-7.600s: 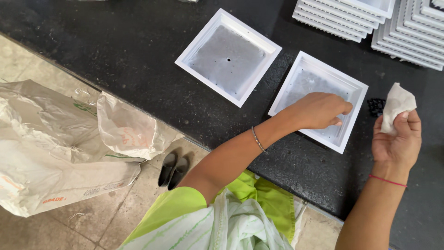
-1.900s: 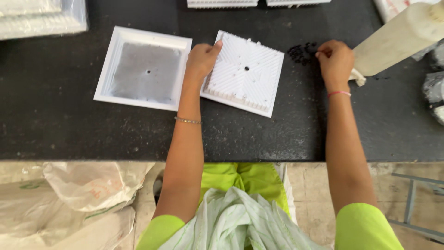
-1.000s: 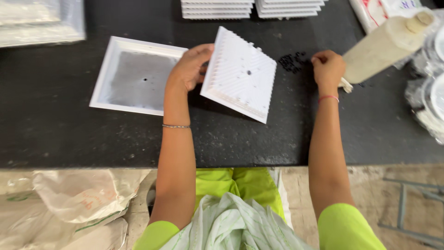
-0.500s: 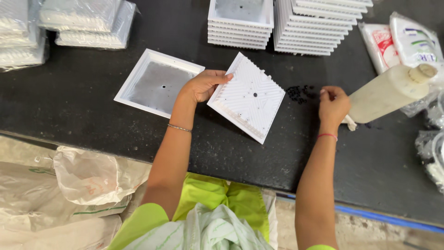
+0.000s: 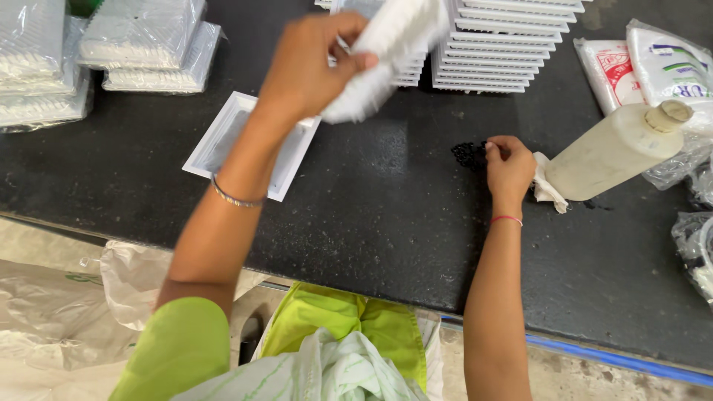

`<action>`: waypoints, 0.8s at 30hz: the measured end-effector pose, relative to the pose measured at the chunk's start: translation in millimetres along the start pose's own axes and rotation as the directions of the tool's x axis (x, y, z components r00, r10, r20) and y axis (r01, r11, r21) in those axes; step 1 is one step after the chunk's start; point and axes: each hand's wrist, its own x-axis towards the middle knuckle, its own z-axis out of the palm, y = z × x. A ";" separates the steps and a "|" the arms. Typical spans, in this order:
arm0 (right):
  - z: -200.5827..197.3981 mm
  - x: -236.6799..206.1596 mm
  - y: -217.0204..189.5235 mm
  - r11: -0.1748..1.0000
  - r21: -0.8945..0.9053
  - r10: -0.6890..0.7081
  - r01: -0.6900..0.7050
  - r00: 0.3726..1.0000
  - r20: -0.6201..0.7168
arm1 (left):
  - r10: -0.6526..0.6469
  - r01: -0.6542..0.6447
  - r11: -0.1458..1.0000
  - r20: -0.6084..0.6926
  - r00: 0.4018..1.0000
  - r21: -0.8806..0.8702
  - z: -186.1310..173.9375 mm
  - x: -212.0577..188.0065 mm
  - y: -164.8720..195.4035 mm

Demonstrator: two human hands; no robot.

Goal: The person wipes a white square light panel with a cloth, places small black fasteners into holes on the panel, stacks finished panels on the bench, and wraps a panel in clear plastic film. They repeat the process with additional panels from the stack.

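Your left hand (image 5: 312,63) has the white square grille panel (image 5: 386,48) off the tabletop (image 5: 371,215), fingers clamped round its edge, the panel blurred and tilted up at about 12 o'clock over the front of the white stacks. That reads as the carry step: the panel is airborne, headed toward the stacked panels (image 5: 505,44) at 1 o'clock. To land it you need to flatten the tilt and square its edges to the pile below before you let go.

Your right hand (image 5: 509,167), out at 3 o'clock, is pinched down at the edge of the small heap of black pieces (image 5: 469,154); fingertips touch the heap, but I can't tell whether a piece is actually between them. A crumpled white cloth (image 5: 548,191) sits tucked just under that hand's outer side.

Below the lifted panel, at 10 o'clock, the white square frame tray (image 5: 223,145) lies flat, partly crossed by your forearm. Just beside the cloth, a cream plastic bottle (image 5: 620,148) lies on its side, cap pointing up-right. Printed pouches (image 5: 653,67) sit at 2 o'clock, plastic-wrapped bundles (image 5: 96,52) at 10 to 11 o'clock, and loose plastic bags (image 5: 67,349) on the floor at 8 o'clock.
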 end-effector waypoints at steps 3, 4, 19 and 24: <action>-0.9 4.3 -5.6 1.000 -0.001 0.000 0.000 1.000 0.008 | 0.218 -0.177 0.963 -0.204 0.954 0.202 12.9 26.9 -6.4; -2.1 5.3 -6.9 1.000 0.005 0.008 -0.008 1.000 0.012 | 0.234 -0.168 0.933 -0.181 0.955 0.317 21.3 37.8 -13.7; -9.7 38.9 10.0 0.996 0.057 0.070 -0.070 0.998 0.005 | 0.239 -0.282 0.690 0.158 0.958 0.667 136.8 120.9 -115.0; -12.1 49.4 16.5 0.993 0.070 0.090 -0.090 0.996 0.011 | 0.261 -0.309 0.668 0.176 0.949 0.677 148.7 123.6 -120.5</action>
